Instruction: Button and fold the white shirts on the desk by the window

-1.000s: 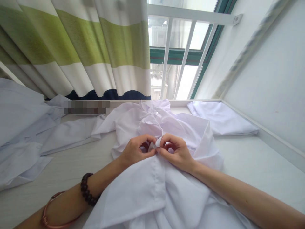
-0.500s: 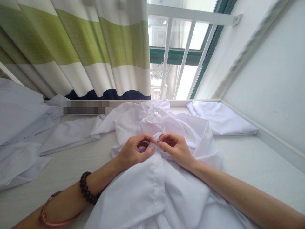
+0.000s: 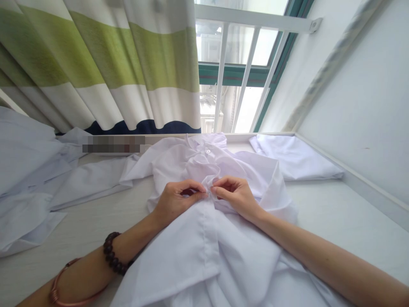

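A white button-up shirt (image 3: pixel 179 251) lies front up before me, its collar end toward the window and its hem toward me. Halfway along the front placket, my left hand (image 3: pixel 179 198) pinches the cloth between thumb and forefinger. My right hand (image 3: pixel 234 194) pinches the same spot from the other side, the fingertips of both hands almost touching. Whatever button or hole lies between them is too small and covered to make out. Nearer the collar, a white button (image 3: pixel 208 151) shows on the placket.
At the back right lies a folded white garment (image 3: pixel 297 157). Heaped white garments (image 3: pixel 25 170) fill the left side of the pale tabletop (image 3: pixel 322 221). Behind stand a green-and-white curtain (image 3: pixel 105 55) and a barred window (image 3: pixel 238 76); a white wall (image 3: pixel 367 106) bounds the right.
My left thumb and forefinger have closed closer together on the placket. My right fingers have shifted slightly at the same spot. The shirt stays in place.
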Available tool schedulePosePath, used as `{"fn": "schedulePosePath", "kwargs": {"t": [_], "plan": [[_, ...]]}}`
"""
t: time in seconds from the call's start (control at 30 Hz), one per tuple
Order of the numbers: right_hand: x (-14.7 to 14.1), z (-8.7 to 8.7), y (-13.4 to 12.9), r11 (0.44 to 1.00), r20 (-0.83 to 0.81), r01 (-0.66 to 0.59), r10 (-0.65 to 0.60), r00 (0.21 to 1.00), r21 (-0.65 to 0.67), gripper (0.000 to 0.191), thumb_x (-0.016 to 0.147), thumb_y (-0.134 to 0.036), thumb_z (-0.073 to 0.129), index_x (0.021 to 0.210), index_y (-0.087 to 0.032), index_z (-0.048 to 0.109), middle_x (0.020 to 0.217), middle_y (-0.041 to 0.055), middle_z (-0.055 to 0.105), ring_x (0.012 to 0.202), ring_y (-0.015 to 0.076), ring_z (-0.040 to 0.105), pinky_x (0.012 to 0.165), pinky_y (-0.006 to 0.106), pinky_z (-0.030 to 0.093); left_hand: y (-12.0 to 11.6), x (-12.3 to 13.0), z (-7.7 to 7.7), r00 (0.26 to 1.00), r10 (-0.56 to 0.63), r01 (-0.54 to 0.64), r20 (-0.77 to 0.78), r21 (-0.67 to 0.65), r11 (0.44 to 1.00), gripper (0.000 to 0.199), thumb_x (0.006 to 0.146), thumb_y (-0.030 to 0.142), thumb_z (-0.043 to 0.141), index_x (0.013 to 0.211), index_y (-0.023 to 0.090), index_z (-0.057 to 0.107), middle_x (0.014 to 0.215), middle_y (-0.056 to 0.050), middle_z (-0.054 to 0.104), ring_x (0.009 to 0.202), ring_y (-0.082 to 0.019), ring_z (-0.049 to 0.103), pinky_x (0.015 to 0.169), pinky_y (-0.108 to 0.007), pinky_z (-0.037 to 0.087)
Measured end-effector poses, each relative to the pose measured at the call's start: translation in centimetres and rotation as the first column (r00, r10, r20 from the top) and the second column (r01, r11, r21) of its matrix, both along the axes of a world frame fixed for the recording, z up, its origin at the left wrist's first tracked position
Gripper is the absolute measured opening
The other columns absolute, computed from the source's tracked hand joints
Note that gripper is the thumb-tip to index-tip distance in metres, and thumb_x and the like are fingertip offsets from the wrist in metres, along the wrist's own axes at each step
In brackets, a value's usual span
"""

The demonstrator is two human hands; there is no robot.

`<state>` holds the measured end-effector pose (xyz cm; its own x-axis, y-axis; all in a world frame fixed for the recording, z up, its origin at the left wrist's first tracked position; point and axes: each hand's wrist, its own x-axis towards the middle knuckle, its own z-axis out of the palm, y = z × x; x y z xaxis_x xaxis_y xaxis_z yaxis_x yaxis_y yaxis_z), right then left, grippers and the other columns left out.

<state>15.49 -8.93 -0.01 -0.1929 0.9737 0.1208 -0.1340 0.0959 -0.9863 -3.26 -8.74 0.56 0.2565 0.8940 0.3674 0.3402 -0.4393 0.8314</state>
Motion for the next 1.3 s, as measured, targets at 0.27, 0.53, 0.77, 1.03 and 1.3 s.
{"fn": "schedulePosePath", "kwargs": {"t": [0.27,0.53,0.77,1.03,1.3], "plan": [[0.2,-0.1,0.4,0.998,0.061,0.020,-0.024,0.998,0.062,0.013,0.065,-0.029,0.078,0.068,-0.019,0.070,0.070,0.0013,0.070,0.061,0.0120,0.061,0.058,0.024,0.050,-0.5,0.2,0.2,0.996,0.048,-0.049,-0.071,-0.010,0.999,0.012,0.075,0.029,0.072,0.077,0.017,0.074,0.074,0.000,0.075,0.064,-0.015,0.067,0.061,-0.023,0.056],[1.0,0.2,1.1,0.990,-0.023,-0.139,0.138,0.990,-0.018,0.015,0.071,-0.033,0.072,0.075,-0.018,0.069,0.068,-0.0002,0.070,0.061,0.0130,0.064,0.064,0.028,0.055,-0.4,0.1,0.1,0.996,0.048,-0.048,-0.079,-0.007,0.999,0.016,0.073,0.031,0.073,0.074,0.016,0.074,0.069,-0.002,0.074,0.059,-0.015,0.067,0.058,-0.023,0.056],[1.1,0.2,1.5,0.971,-0.061,-0.234,0.232,0.971,-0.038,0.028,0.067,-0.023,0.077,0.088,-0.020,0.059,0.076,-0.0016,0.069,0.069,0.0110,0.064,0.069,0.026,0.053,-0.1,-0.2,0.3,0.995,0.013,-0.015,-0.094,-0.018,1.000,0.017,0.073,0.032,0.072,0.075,0.015,0.075,0.068,-0.002,0.074,0.058,-0.013,0.065,0.056,-0.020,0.054],[1.1,0.3,1.4,0.961,-0.068,-0.275,0.272,0.960,-0.039,0.030,0.066,-0.024,0.080,0.081,-0.020,0.054,0.073,-0.0034,0.066,0.067,0.0104,0.062,0.069,0.026,0.052,0.0,-0.3,0.3,0.992,-0.056,0.048,-0.117,-0.067,0.997,0.018,0.075,0.035,0.070,0.077,0.017,0.075,0.071,-0.002,0.074,0.061,-0.014,0.065,0.059,-0.021,0.054],[1.4,0.2,1.7,0.930,0.039,-0.366,0.367,0.929,-0.037,0.033,0.066,-0.028,0.081,0.085,-0.018,0.055,0.074,-0.0036,0.063,0.066,0.0089,0.061,0.065,0.023,0.048,0.7,-0.7,-0.5,0.974,-0.142,0.136,-0.177,-0.045,0.990,0.017,0.082,0.033,0.063,0.085,0.019,0.072,0.080,0.000,0.074,0.070,-0.014,0.066,0.070,-0.022,0.054]]}}
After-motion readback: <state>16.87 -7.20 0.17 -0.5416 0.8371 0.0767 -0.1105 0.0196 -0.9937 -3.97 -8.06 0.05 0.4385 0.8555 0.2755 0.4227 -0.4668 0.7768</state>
